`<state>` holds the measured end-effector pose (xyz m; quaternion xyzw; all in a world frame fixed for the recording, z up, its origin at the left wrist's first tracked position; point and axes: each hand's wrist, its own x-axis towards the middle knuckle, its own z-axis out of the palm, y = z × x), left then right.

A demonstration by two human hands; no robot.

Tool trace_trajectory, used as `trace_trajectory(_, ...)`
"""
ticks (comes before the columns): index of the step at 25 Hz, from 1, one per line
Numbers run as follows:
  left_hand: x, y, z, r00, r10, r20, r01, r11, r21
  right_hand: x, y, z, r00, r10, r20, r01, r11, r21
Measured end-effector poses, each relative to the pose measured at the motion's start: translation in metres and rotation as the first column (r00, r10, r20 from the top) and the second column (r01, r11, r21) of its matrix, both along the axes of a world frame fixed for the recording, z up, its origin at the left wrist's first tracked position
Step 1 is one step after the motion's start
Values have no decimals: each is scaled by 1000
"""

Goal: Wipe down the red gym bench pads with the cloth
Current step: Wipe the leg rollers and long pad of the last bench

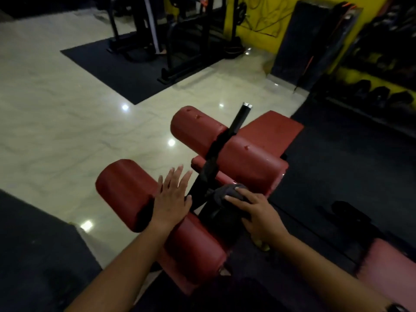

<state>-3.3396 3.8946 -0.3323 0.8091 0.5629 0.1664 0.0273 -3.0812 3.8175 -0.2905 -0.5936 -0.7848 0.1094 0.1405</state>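
At lower centre-left, the left hand [172, 199] lies flat, fingers straight, on the near red padded roller [126, 190]. Right of it, past the black metal post [211, 167], the right hand [256, 212] grips a dark crumpled cloth [225, 194].

no text, label, brand or number can be read. dark painted lines on the far yellow wall [252, 37] are too blurred to make out as lettering; the red pads [247, 158] bear no legible marking.
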Motion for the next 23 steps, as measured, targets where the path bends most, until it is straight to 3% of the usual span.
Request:
trace_trajectory(2,20,23,9,991,-131,-3,131,991,-42,33,-9,7,978,-166,-122,184,972,147)
trace_trajectory(5,64,59,22,976,-218,14,218,969,-112,72,-9,15,840,-393,-375,476,865,160)
trace_trajectory(7,90,76,23,972,-224,65,232,958,-171,88,-1,20,780,-460,-424,574,796,194)
trace_trajectory(9,108,87,15,972,-210,106,229,950,-214,94,9,18,852,-442,-280,519,779,350)
trace_trajectory(11,118,89,1,967,-209,148,239,943,-233,98,15,1,933,-347,92,261,832,490)
trace_trajectory(13,122,85,-16,959,-208,191,246,947,-208,104,15,-22,875,-206,438,-36,875,483)
trace_trajectory(15,124,82,-27,951,-184,247,232,956,-179,112,15,-30,811,-123,572,-191,868,458)
trace_trajectory(18,127,77,-33,931,-159,329,220,963,-156,125,27,-7,760,-73,646,-314,828,464)
trace_trajectory(19,127,78,-34,926,-159,343,222,963,-153,130,36,1,777,-79,624,-269,855,444)
trace_trajectory(21,126,81,-37,923,-162,349,227,962,-153,137,64,15,869,-187,458,22,939,342)
trace_trajectory(23,125,82,-38,929,-161,334,226,960,-163,142,94,27,902,-327,282,331,943,33)
